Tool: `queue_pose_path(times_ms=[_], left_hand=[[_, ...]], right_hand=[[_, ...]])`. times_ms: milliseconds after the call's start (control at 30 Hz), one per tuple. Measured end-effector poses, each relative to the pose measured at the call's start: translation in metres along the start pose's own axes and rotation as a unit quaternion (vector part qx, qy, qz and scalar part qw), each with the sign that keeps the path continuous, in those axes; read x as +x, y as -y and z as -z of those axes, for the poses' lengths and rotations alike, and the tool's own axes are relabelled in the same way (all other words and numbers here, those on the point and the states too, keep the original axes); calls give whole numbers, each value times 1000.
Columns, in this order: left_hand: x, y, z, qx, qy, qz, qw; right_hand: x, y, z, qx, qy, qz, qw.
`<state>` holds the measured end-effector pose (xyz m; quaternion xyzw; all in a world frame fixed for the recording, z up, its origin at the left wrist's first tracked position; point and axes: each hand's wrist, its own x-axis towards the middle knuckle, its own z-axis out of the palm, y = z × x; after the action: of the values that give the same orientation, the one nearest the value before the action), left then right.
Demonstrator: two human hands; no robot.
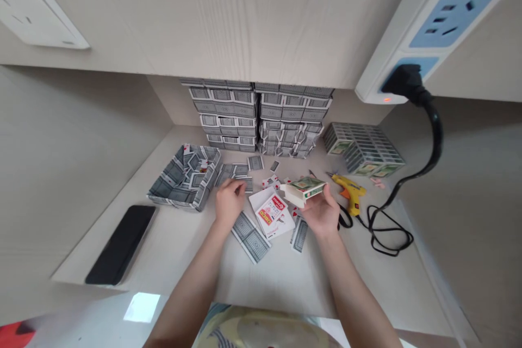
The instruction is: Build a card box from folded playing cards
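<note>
My right hand (323,213) grips a small green and white playing-card box (306,184), its end flap hanging loose toward the left. My left hand (229,202) is closed, fingers curled down beside several grey-backed playing cards (231,172); what its fingertips hold, if anything, is hidden. Between my hands rest white cards with red POKER print (272,212). A panel of joined grey-backed cards (250,237) lies in front of them, and a narrower card strip (299,235) sits below my right hand.
An open tray folded from cards (199,198) stands at left, near a black phone (119,244). Stacked card-made boxes (228,109) line the back. At right are wrapped card packs (367,147), a yellow glue gun (349,190) and its black cord (391,253).
</note>
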<state>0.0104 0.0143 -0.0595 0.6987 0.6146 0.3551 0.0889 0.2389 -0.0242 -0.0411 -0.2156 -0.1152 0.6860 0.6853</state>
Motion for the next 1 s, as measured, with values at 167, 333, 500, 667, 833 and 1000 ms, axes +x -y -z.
queue_pose_path(times_ms=[167, 333, 500, 667, 833, 1000], left_hand=[[-1, -10, 0, 0, -6, -71, 997], [-4, -5, -12, -1, 73, -101, 992], [-4, -9, -8, -78, 13, -63, 995], [-9, -31, 3, -188, -109, -63, 974], [-25, -52, 5, -309, -63, -114, 942], [-35, -63, 0, -371, -5, -76, 925]], right_hand=[[-1, -1, -2, -8, -9, -7, 1000], [-2, -2, -4, -15, -14, -12, 1000], [-2, -4, -4, -18, -12, -20, 1000], [-2, -8, -4, -10, -5, -28, 1000], [-2, -16, -4, -15, -3, -20, 1000], [-3, -23, -6, -52, -6, -18, 998]])
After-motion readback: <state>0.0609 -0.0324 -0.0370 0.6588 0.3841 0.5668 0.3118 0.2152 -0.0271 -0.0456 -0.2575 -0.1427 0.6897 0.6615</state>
